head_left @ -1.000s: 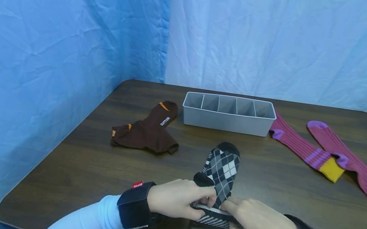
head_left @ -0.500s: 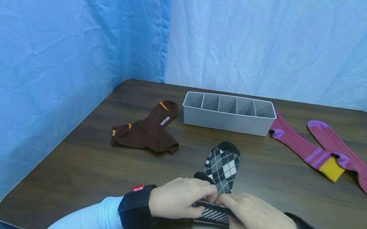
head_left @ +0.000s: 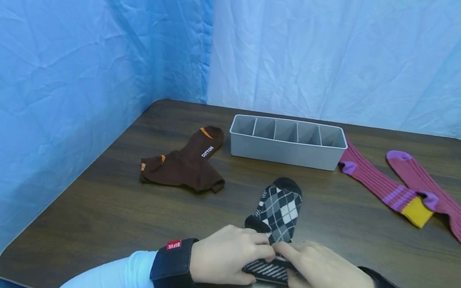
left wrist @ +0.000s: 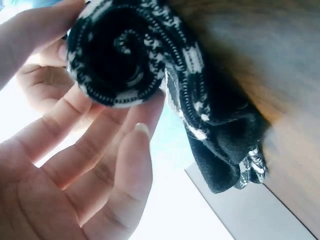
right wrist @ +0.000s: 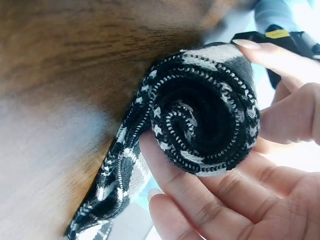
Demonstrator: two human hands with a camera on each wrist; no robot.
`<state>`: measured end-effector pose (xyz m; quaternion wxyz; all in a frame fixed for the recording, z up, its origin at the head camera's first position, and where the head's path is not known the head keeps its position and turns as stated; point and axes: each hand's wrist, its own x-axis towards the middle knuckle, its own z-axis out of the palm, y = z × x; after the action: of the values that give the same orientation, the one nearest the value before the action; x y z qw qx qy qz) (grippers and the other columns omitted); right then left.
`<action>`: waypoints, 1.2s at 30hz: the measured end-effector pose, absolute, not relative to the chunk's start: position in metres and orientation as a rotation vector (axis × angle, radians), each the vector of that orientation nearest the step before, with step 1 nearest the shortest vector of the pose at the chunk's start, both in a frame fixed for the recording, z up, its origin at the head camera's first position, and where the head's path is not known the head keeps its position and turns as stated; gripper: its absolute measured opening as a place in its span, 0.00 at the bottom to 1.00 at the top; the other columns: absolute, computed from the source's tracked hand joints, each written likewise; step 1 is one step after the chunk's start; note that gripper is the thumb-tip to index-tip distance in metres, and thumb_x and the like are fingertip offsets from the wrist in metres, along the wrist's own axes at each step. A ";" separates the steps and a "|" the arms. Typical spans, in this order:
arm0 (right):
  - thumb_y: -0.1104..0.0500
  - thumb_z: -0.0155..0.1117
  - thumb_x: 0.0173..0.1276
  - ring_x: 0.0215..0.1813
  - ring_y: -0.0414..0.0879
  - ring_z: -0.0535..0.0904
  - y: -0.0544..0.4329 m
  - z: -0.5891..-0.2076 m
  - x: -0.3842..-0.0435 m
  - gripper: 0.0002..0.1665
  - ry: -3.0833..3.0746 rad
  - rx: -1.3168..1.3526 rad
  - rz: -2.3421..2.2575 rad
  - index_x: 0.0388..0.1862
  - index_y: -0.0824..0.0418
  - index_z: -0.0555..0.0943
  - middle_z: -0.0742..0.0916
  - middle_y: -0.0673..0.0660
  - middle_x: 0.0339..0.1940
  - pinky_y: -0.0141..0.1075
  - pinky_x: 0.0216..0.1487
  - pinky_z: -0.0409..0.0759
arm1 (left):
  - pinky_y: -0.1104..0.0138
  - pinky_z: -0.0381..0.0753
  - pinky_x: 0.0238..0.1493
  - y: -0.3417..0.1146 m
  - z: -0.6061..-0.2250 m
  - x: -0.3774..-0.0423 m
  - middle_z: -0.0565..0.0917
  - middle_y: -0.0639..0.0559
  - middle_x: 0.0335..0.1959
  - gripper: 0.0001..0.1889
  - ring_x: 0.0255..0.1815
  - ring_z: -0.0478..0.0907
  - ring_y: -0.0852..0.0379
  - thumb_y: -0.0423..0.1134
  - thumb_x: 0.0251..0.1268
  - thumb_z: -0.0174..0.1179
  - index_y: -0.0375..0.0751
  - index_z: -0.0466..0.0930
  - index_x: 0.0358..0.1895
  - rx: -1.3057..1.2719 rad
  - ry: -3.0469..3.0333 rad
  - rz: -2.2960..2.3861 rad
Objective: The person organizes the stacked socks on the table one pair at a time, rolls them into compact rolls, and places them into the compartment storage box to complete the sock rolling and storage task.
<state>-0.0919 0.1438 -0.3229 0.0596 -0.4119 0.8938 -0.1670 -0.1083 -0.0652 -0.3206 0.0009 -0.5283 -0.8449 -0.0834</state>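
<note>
Rolling from the cuff, both hands' fingers [head_left: 261, 254] clasp the argyle sock [head_left: 278, 210] low in frame, its toe half unrolled, nothing yet in the organizer [head_left: 286, 153].

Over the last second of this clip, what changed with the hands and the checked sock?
Both hands, left hand and right hand, kept gripping the checked sock and rolled its near end further toward the toe, so the roll is tighter and less flat sock shows. The hands shifted slightly forward. The brown socks, the grey divided box and the pink socks stayed put on the table.
</note>
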 end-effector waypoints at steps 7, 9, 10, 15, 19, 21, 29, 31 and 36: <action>0.57 0.55 0.56 0.22 0.27 0.64 0.142 -0.324 -0.091 0.18 2.738 -1.228 -0.548 0.46 0.50 0.65 0.72 0.37 0.23 0.23 0.23 0.65 | 0.82 0.68 0.31 -0.063 -0.322 -0.107 0.77 0.61 0.33 0.16 0.31 0.71 0.70 0.39 0.44 0.60 0.49 0.72 0.41 -1.616 -2.644 -0.310; 0.53 0.56 0.56 0.22 0.28 0.63 0.142 -0.325 -0.090 0.15 2.766 -1.247 -0.539 0.41 0.48 0.64 0.70 0.36 0.21 0.23 0.23 0.63 | 0.82 0.67 0.30 -0.063 -0.322 -0.109 0.78 0.61 0.31 0.14 0.29 0.70 0.71 0.37 0.44 0.60 0.49 0.72 0.39 -1.614 -2.675 -0.372; 0.50 0.56 0.56 0.23 0.28 0.63 0.141 -0.325 -0.090 0.15 2.775 -1.256 -0.529 0.40 0.48 0.63 0.70 0.36 0.22 0.23 0.24 0.64 | 0.83 0.66 0.29 -0.063 -0.321 -0.110 0.77 0.61 0.31 0.14 0.28 0.69 0.72 0.37 0.44 0.59 0.49 0.72 0.38 -1.614 -2.698 -0.404; 0.35 0.55 0.50 0.33 0.29 0.69 0.140 -0.325 -0.087 0.24 2.764 -1.231 -0.407 0.38 0.47 0.63 0.76 0.37 0.31 0.32 0.36 0.70 | 0.81 0.61 0.18 -0.064 -0.321 -0.112 0.73 0.62 0.25 0.12 0.20 0.64 0.72 0.35 0.46 0.57 0.47 0.71 0.38 -1.626 -2.840 -0.563; 0.36 0.60 0.45 0.38 0.30 0.70 0.139 -0.325 -0.086 0.26 2.741 -1.197 -0.339 0.37 0.45 0.63 0.75 0.37 0.34 0.37 0.45 0.70 | 0.79 0.59 0.14 -0.065 -0.320 -0.114 0.70 0.62 0.22 0.12 0.15 0.61 0.72 0.36 0.48 0.55 0.46 0.70 0.39 -1.675 -2.928 -0.660; 0.39 0.64 0.43 0.38 0.30 0.68 0.139 -0.326 -0.085 0.27 2.762 -1.233 -0.337 0.37 0.45 0.63 0.73 0.37 0.34 0.35 0.43 0.70 | 0.79 0.60 0.15 -0.066 -0.320 -0.116 0.70 0.62 0.22 0.13 0.16 0.62 0.72 0.37 0.49 0.55 0.46 0.70 0.40 -1.702 -2.958 -0.678; 0.50 0.68 0.41 0.35 0.31 0.67 0.140 -0.322 -0.086 0.25 2.746 -1.295 -0.422 0.36 0.47 0.66 0.73 0.38 0.33 0.30 0.37 0.72 | 0.79 0.66 0.26 -0.065 -0.318 -0.117 0.75 0.61 0.32 0.11 0.30 0.67 0.70 0.40 0.54 0.53 0.48 0.72 0.42 -1.682 -2.977 -0.553; 0.51 0.67 0.42 0.36 0.32 0.69 0.141 -0.321 -0.087 0.23 2.747 -1.313 -0.404 0.36 0.47 0.67 0.75 0.37 0.32 0.31 0.37 0.72 | 0.80 0.67 0.30 -0.065 -0.317 -0.115 0.75 0.61 0.36 0.10 0.34 0.67 0.69 0.40 0.54 0.54 0.49 0.74 0.42 -1.653 -2.930 -0.488; 0.52 0.65 0.45 0.35 0.32 0.71 0.143 -0.321 -0.090 0.18 2.745 -1.403 -0.358 0.35 0.49 0.70 0.74 0.34 0.27 0.36 0.40 0.71 | 0.81 0.70 0.37 -0.064 -0.317 -0.107 0.74 0.60 0.39 0.11 0.38 0.69 0.70 0.38 0.53 0.56 0.50 0.73 0.42 -1.593 -2.769 -0.453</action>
<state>-0.0900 0.1429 -0.3212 0.0189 -0.4521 0.8843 -0.1154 -0.1067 -0.0645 -0.3175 -0.0423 -0.4934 -0.8574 -0.1403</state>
